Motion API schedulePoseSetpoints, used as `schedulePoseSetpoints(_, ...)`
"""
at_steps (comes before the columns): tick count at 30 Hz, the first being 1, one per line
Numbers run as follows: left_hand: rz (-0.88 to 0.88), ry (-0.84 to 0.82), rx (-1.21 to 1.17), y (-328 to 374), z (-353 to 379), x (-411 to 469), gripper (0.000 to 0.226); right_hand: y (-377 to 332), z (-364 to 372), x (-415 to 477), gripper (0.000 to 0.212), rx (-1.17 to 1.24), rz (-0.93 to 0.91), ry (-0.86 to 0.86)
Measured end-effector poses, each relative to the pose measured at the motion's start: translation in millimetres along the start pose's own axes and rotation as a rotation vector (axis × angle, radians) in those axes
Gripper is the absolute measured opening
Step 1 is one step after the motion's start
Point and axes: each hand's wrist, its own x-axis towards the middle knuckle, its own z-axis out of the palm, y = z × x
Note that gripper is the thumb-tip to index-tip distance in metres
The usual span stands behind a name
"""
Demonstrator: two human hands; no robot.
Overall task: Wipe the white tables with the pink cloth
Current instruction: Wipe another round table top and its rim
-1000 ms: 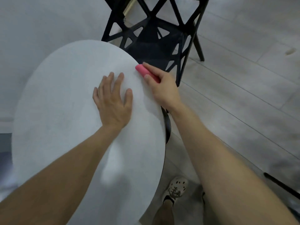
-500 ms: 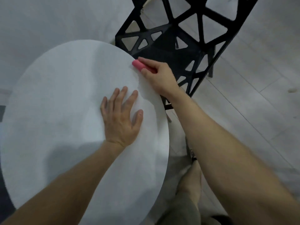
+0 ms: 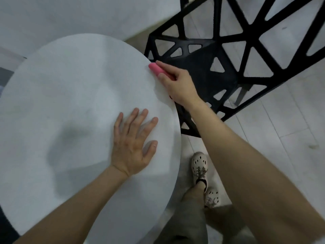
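A round white table fills the left and middle of the view. My left hand lies flat on its right part, fingers spread and straight, holding nothing. My right hand sits at the table's far right edge and grips the pink cloth, folded into a small roll between thumb and fingers. The roll's tip touches the rim of the tabletop. Most of the cloth is hidden inside the hand.
A black chair with triangular cut-outs stands close against the table's right edge, behind my right hand. Pale floorboards spread to the right. My feet in light shoes stand beside the table's lower right rim. A white wall rises behind.
My left hand has slid back toward me across the tabletop. My right hand with the pink cloth has followed the rim a little farther round. The view has shifted over the chair.
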Motion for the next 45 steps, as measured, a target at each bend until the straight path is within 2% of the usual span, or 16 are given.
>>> schedulePoseSetpoints(3,0.005,-0.003,-0.009,-2,-3,-1,0.064,-2,5,8,0.044,0.015,0.009,-0.026)
schedulePoseSetpoints(9,-0.004,-0.051,0.038,4,-9,1,0.063,37,-13,-110,0.048,0.085,0.012,0.021)
schedulePoseSetpoints(11,0.013,-0.058,0.023,2,-15,4,0.061,32,-11,-87,0.047,0.106,0.037,-0.012)
schedulePoseSetpoints(13,0.02,-0.019,-0.015,-4,-25,15,0.056,15,-1,-26,0.045,0.107,0.001,-0.069)
schedulePoseSetpoints(15,-0.097,0.041,-0.019,-15,-30,40,0.048,-5,12,49,0.044,0.076,-0.063,-0.168)
schedulePoseSetpoints(17,-0.348,0.114,0.058,-37,-28,74,0.044,-21,21,97,0.043,0.017,-0.098,-0.246)
schedulePoseSetpoints(20,-0.676,0.121,0.264,-81,-21,121,0.046,-20,25,81,0.045,0.046,-0.111,-0.254)
schedulePoseSetpoints(22,-0.743,0.088,0.312,-95,-12,126,0.048,-5,13,37,0.05,0.045,-0.097,-0.207)
schedulePoseSetpoints(25,-0.77,0.132,0.256,-93,-2,119,0.049,15,-11,-17,0.059,-0.005,-0.091,-0.27)
schedulePoseSetpoints(27,-0.79,0.143,0.221,-92,-1,119,0.05,13,-12,0,0.058,-0.027,-0.075,-0.314)
schedulePoseSetpoints(29,-0.798,0.151,0.205,-93,-3,119,0.051,-6,6,54,0.052,-0.029,-0.057,-0.366)
schedulePoseSetpoints(31,-0.787,0.16,0.199,-91,-4,118,0.052,-32,35,131,0.046,-0.11,-0.125,-0.449)
schedulePoseSetpoints(33,-0.79,0.154,0.217,-90,-4,119,0.053,-59,76,203,0.038,-0.221,-0.217,-0.603)
schedulePoseSetpoints(36,-0.795,0.146,0.212,-89,-2,117,0.053,-88,148,261,0.034,-0.266,-0.255,-0.792)
schedulePoseSetpoints(40,-0.781,0.144,0.19,-90,-2,116,0.054,-106,199,281,0.036,-0.291,-0.269,-0.813)
schedulePoseSetpoints(45,-0.798,0.152,0.182,-89,-2,118,0.053,-92,165,266,0.039,-0.298,-0.234,-0.752)
